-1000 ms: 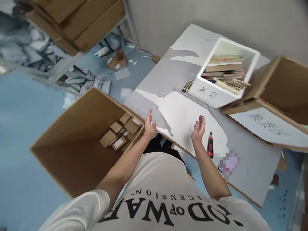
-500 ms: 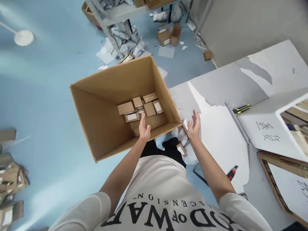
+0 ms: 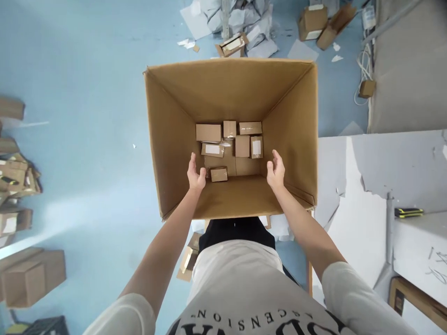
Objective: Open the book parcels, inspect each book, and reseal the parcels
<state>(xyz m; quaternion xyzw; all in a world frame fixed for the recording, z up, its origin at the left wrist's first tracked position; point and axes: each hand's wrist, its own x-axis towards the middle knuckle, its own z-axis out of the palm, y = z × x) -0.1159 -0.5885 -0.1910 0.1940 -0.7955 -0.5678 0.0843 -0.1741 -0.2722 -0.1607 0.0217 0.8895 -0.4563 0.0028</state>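
Observation:
A large open cardboard box (image 3: pixel 230 86) stands before me with several small cardboard boxes on its bottom. My left hand (image 3: pixel 196 174) hovers over the left part of the opening, palm inward, thumb apart from the fingers, holding nothing. Over the right part, my right hand (image 3: pixel 275 172) mirrors it, also open and without anything in it. Nearest to the left hand is a small taped box (image 3: pixel 219 174); a small box with a white label (image 3: pixel 256 147) lies beyond the right hand. Another labelled box (image 3: pixel 213 149) rests at the left of the group.
On the right is a white-covered table (image 3: pixel 338 232) with a yellow and black cutter (image 3: pixel 408 212). Grey plastic packaging (image 3: pixel 251 23) and an opened carton (image 3: pixel 232 45) lie past the box. Cartons (image 3: pixel 35 274) are at the left.
My view has turned, so the large box now sits squarely before me. My right hand has come from beside the box to above its opening; both hands remain open.

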